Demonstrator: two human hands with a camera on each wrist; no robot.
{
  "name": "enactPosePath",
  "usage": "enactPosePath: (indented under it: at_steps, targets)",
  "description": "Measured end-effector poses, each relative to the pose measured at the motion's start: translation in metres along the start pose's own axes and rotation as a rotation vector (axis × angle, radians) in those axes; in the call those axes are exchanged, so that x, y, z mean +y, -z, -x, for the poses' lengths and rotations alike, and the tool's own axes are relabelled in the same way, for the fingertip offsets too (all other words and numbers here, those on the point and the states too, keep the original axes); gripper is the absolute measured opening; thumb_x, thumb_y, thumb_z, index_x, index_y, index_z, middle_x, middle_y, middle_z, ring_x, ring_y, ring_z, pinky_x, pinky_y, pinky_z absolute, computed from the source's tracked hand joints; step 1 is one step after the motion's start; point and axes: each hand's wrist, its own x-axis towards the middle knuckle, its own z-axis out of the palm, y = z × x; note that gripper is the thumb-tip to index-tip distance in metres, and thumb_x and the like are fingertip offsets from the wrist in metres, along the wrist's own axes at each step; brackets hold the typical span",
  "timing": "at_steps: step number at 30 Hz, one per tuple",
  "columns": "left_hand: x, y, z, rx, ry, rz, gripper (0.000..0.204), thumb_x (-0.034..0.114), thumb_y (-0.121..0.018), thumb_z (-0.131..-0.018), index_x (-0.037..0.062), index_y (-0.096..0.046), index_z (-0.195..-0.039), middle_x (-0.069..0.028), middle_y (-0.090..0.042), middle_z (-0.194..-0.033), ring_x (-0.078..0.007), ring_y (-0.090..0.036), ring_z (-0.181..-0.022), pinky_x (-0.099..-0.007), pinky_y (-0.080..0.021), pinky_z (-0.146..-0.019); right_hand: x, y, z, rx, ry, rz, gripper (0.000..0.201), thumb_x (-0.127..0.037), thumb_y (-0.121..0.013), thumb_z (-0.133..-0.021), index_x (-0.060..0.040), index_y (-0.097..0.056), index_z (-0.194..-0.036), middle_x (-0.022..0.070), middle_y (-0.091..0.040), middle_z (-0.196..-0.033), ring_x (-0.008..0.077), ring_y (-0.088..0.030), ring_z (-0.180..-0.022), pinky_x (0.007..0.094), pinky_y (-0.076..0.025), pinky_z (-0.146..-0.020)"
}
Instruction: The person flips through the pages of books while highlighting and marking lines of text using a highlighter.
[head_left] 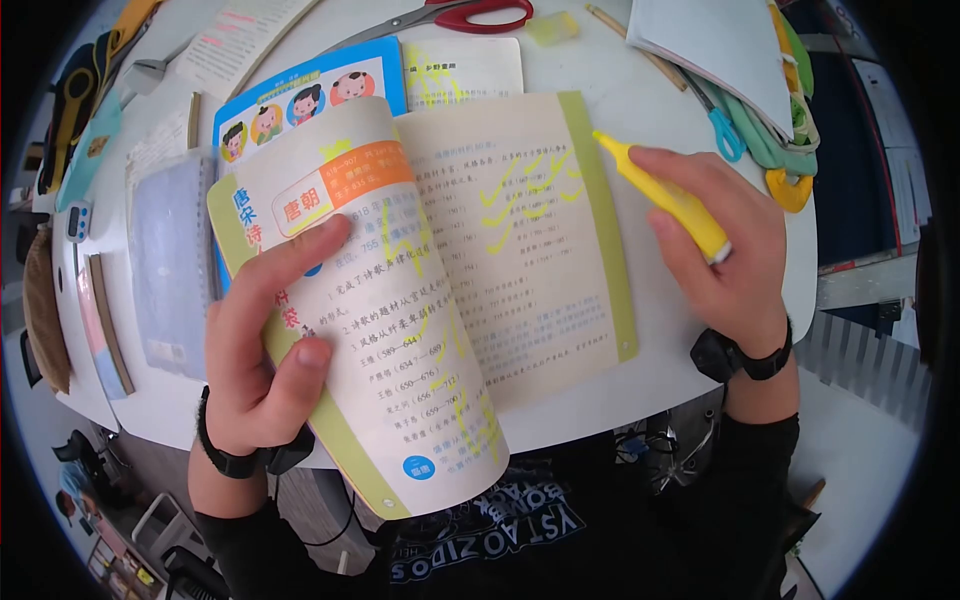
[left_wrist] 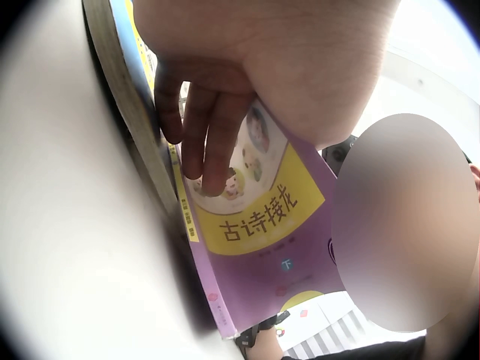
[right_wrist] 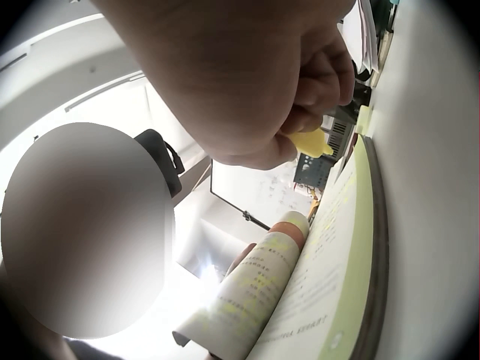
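An open book (head_left: 520, 250) with green page edges and yellow marks lies in the head view, its left page curving up. My left hand (head_left: 265, 350) holds that left side, thumb and index finger on the page; in the left wrist view the fingers of the left hand (left_wrist: 206, 127) lie against the purple cover (left_wrist: 262, 277). A yellow highlighter (head_left: 675, 200) is pinched in my right hand (head_left: 725, 240), its tip near the book's upper right edge. The right wrist view shows the right hand (right_wrist: 262, 90) curled round the highlighter (right_wrist: 309, 142) above the right page (right_wrist: 330, 247).
Behind the book lie a blue book (head_left: 385, 65) with cartoon faces and red-handled scissors (head_left: 480, 14). A clear plastic case (head_left: 172, 270) stands left. White papers (head_left: 710, 60), blue-handled scissors (head_left: 724, 135) and a green pouch (head_left: 775, 140) are at upper right.
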Motion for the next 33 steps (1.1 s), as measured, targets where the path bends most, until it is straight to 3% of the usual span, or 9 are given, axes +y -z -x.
enactPosePath:
  at_steps: [2, 5, 12, 15, 18, 21, 24, 31, 33]
  targets:
    - [0.0, -0.001, 0.0, 0.008, 0.008, 0.019, 0.056, 0.022, -0.057, -0.096, -0.0087, -0.054, -0.144, -0.0248, -0.069, -0.129, -0.03, -0.069, -0.117, -0.0386, -0.051, -0.104, -0.006, 0.003, -0.001, -0.021, -0.022, -0.056, 0.04, 0.001, -0.067, -0.079, 0.0008, -0.074, -0.118, 0.0137, -0.068, -0.089, 0.03, -0.062, -0.076, 0.0352, -0.051, -0.069]
    - [-0.001, -0.002, 0.0, 0.015, 0.006, 0.032, 0.056, 0.022, -0.057, -0.096, -0.0085, -0.054, -0.144, -0.0247, -0.068, -0.129, -0.0299, -0.069, -0.117, -0.0385, -0.051, -0.104, -0.013, -0.001, -0.001, -0.269, 0.267, -0.226, 0.048, 0.0, -0.073, -0.079, -0.0018, -0.071, -0.127, 0.0086, -0.065, -0.091, 0.0283, -0.059, -0.074, 0.0388, -0.05, -0.071]
    - [-0.003, 0.001, 0.0, 0.0, -0.018, -0.01, 0.056, 0.022, -0.057, -0.097, -0.0087, -0.054, -0.143, -0.0245, -0.069, -0.129, -0.0301, -0.07, -0.116, -0.0383, -0.051, -0.103, -0.014, -0.021, 0.005, -0.35, 0.295, -0.291, 0.045, -0.007, -0.079, -0.083, -0.0072, -0.071, -0.128, 0.0057, -0.058, -0.089, 0.0248, -0.056, -0.074, 0.0363, -0.048, -0.07]
    - [-0.002, 0.001, 0.0, -0.006, 0.001, 0.004, 0.056, 0.023, -0.056, -0.097, -0.0091, -0.054, -0.143, -0.0245, -0.068, -0.131, -0.0298, -0.069, -0.117, -0.0382, -0.05, -0.103, -0.011, -0.012, 0.004, -0.287, 0.248, -0.156, 0.045, -0.007, -0.078, -0.084, -0.0081, -0.071, -0.128, 0.0057, -0.056, -0.084, 0.025, -0.055, -0.072, 0.0375, -0.047, -0.067]
    - [-0.003, -0.001, 0.002, 0.007, 0.018, 0.023, 0.057, 0.024, -0.057, -0.097, -0.0096, -0.054, -0.143, -0.0247, -0.066, -0.133, -0.0293, -0.067, -0.118, -0.0385, -0.049, -0.105, -0.007, -0.012, 0.005, -0.23, 0.144, -0.242, 0.043, -0.006, -0.076, -0.085, -0.008, -0.071, -0.128, 0.0058, -0.056, -0.08, 0.0252, -0.055, -0.069, 0.0376, -0.046, -0.063]
    - [-0.005, 0.001, 0.004, 0.019, 0.012, -0.004, 0.058, 0.026, -0.057, -0.098, -0.0098, -0.054, -0.142, -0.0245, -0.065, -0.135, -0.029, -0.066, -0.12, -0.0388, -0.048, -0.106, -0.003, -0.006, 0.003, -0.329, 0.203, -0.209, 0.041, -0.006, -0.075, -0.086, -0.0083, -0.071, -0.127, 0.0067, -0.057, -0.077, 0.0254, -0.054, -0.065, 0.0373, -0.045, -0.06]
    - [-0.006, 0.001, 0.004, 0.016, 0.003, -0.037, 0.058, 0.028, -0.057, -0.098, -0.0099, -0.054, -0.142, -0.024, -0.065, -0.136, -0.0293, -0.066, -0.12, -0.039, -0.048, -0.106, -0.004, 0.002, 0.001, -0.244, 0.149, -0.132, 0.04, -0.005, -0.074, -0.086, -0.0085, -0.072, -0.126, 0.0067, -0.058, -0.075, 0.0267, -0.054, -0.063, 0.0378, -0.043, -0.058]
    - [-0.005, 0.003, 0.003, 0.011, -0.009, -0.061, 0.059, 0.029, -0.057, -0.097, -0.0101, -0.054, -0.142, -0.0242, -0.064, -0.138, -0.0299, -0.064, -0.123, -0.0398, -0.046, -0.108, 0.008, 0.008, -0.001, -0.271, 0.126, -0.209, 0.033, -0.002, -0.07, -0.085, -0.0062, -0.074, -0.118, 0.011, -0.067, -0.083, 0.0296, -0.063, -0.068, 0.0369, -0.047, -0.059]
    - [-0.004, 0.002, 0.004, 0.014, -0.002, -0.062, 0.059, 0.028, -0.058, -0.097, -0.01, -0.054, -0.142, -0.0243, -0.064, -0.138, -0.03, -0.064, -0.124, -0.04, -0.046, -0.109, 0.011, 0.009, 0.0, -0.036, 0.12, 0.043, 0.031, -0.003, -0.07, -0.085, -0.0056, -0.074, -0.116, 0.0126, -0.071, -0.088, 0.0307, -0.066, -0.071, 0.0361, -0.049, -0.06]
